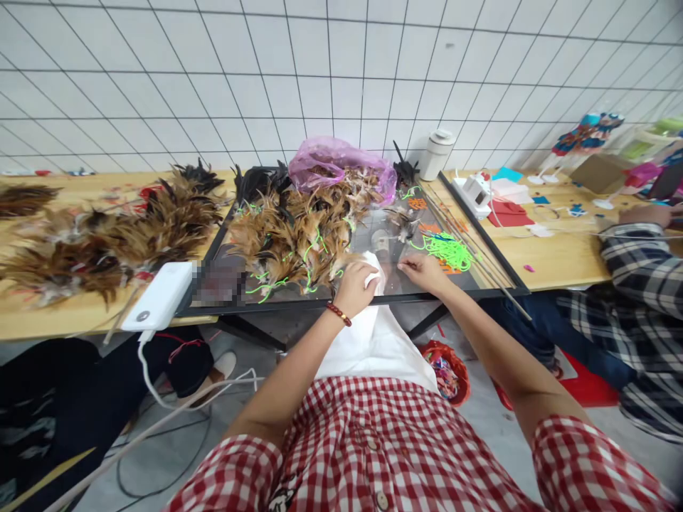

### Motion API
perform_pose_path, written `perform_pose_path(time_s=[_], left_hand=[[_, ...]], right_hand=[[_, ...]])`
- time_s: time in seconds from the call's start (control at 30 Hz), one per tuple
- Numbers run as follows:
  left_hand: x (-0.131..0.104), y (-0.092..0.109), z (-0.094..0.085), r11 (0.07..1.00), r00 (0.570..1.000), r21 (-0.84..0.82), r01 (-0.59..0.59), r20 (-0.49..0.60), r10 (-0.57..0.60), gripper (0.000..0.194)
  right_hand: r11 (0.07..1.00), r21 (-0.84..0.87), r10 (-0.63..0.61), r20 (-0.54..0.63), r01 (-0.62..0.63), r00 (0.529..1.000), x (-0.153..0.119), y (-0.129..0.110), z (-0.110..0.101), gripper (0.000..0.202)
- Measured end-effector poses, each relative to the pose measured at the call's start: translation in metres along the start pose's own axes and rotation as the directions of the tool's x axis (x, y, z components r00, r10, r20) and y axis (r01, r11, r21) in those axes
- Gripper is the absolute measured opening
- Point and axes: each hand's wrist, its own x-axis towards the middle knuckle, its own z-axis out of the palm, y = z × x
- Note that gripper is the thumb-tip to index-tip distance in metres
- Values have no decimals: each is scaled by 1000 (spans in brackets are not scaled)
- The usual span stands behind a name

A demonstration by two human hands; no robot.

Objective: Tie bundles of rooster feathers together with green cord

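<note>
Fingers of left hand (pixel 356 283) grip white cloth (pixel 373 274); right hand (pixel 424 270) pinched, contents unclear to me. Step: feather (pixel 299 238) bundling; next needs steady pinch.

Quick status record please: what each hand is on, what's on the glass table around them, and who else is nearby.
left hand: gripping a white cloth at the glass table edge
right hand: fingertips pinched on the glass; what they hold is too small to tell
beside left hand: brown feathers tied with green cord
beside right hand: green cord pile, thin sticks
behind: pink bag, white jar
left table: white power bank
nearby: person in plaid sleeve, on the right
</note>
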Motion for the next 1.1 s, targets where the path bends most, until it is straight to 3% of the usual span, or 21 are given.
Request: perform_pose_path(time_s=[0.13,0.2,0.3,0.4,0.47,0.53,0.63,0.73,0.8,0.87,0.93,1.0,1.03,1.1], left_hand=[[18,16,13,957,986,-242,157,-16,-166,12],[40,25,26,828,943,-462,318,66,-325,11],[81,29,42,528,812,-686,501,161,-561,10],[116,21,42,282,649,-770,573,216,-729,16],[131,13,36,203,571,-790,578,214,-793,19],[140,6,30,187,532,-799,572,187,-826,18],[145,0,26,215,538,-807,550,146,-830,18],[145,-2,28,230,590,-819,525,156,-792,19],[143,-2,29,237,631,-830,505,168,-757,18],[140,-3,31,244,650,-839,486,160,-743,15],[136,-3,33,256,649,-844,472,136,-748,15],[131,-4,38,286,657,-841,460,106,-746,18],[129,-4,40,307,670,-837,452,93,-736,20],[127,-4,46,349,703,-828,440,76,-707,23]], right_hand=[[982,-189,-7,120,30,993,46,2,-11,20],[965,-259,54,96,-27,994,76,2,-12,23],[981,-193,47,77,-31,996,117,2,-14,27],[991,-128,34,-31,-38,999,145,6,-29,32],[977,-184,83,-147,-110,986,159,10,-44,35],[938,-294,138,-168,-183,976,169,15,-56,34],[850,-478,208,-84,-222,975,181,19,-56,38],[786,-601,180,2,-143,984,188,20,-36,50],[779,-624,147,84,-62,986,189,18,-24,43],[824,-563,118,64,-62,991,190,14,-20,32],[903,-424,63,-28,-69,998,189,13,-28,38],[939,-339,29,-80,-55,996,188,14,-46,56],[932,-356,44,-65,-65,997,187,16,-55,60],[869,-475,164,10,-140,986,184,20,-71,46]])
